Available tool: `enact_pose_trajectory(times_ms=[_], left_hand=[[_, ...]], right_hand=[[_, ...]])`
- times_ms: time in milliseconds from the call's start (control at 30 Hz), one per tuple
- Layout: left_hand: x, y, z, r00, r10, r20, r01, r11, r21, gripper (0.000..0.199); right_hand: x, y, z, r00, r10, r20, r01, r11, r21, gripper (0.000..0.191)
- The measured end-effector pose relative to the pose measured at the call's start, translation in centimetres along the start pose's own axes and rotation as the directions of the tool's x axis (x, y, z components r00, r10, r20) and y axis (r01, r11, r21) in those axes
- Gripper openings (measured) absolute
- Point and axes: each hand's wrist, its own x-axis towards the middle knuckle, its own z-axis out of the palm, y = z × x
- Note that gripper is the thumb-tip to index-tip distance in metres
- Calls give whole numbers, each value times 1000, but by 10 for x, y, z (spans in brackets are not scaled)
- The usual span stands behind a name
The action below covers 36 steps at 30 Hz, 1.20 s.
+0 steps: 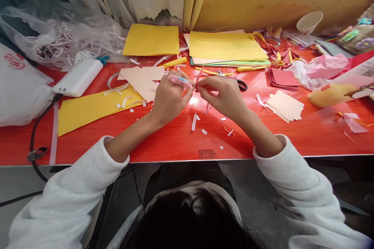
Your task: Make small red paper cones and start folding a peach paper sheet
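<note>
Over the middle of the red table [175, 144], my left hand [172, 95] and my right hand [223, 95] meet at the fingertips. Both are pinched on a thin red strip [200, 74], whose upper end sticks up between them and whose lower end seems to hang below. A pink and blue piece [180, 81] lies across the fingers of my left hand; whether it is worn or held I cannot tell. Just behind my right hand are scissors with black handles [242, 85], partly hidden. Small white paper scraps [203, 131] are scattered below the hands.
Yellow sheets [152, 39] and a stack of coloured paper [228, 46] lie at the back. At left are yellow strips [87, 109], a tape roll [112, 81] and a white power strip [78, 76]. Pale squares [284, 106], red squares [282, 78] and a white bowl [309, 22] are at right.
</note>
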Motion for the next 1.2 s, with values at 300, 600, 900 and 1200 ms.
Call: enact_pose_trajectory(times_ms=[300, 600, 900, 1200], left_hand=[[-3, -2, 0, 999, 3, 42, -4, 1000, 9, 11], [-2, 0, 0, 998, -40, 48, 43, 998, -55, 11], [1, -1, -2, 996, -66, 52, 72, 992, -107, 11], [-4, -2, 3, 999, -15, 36, 15, 1000, -5, 11]], right_hand=[[0, -1, 6, 983, 182, 9, -178, 948, 262, 11], [-2, -2, 10, 981, 191, -33, -170, 932, 321, 8], [0, 1, 9, 978, 208, -15, -190, 920, 343, 7], [-1, 0, 14, 964, 265, 25, -245, 847, 472, 10]])
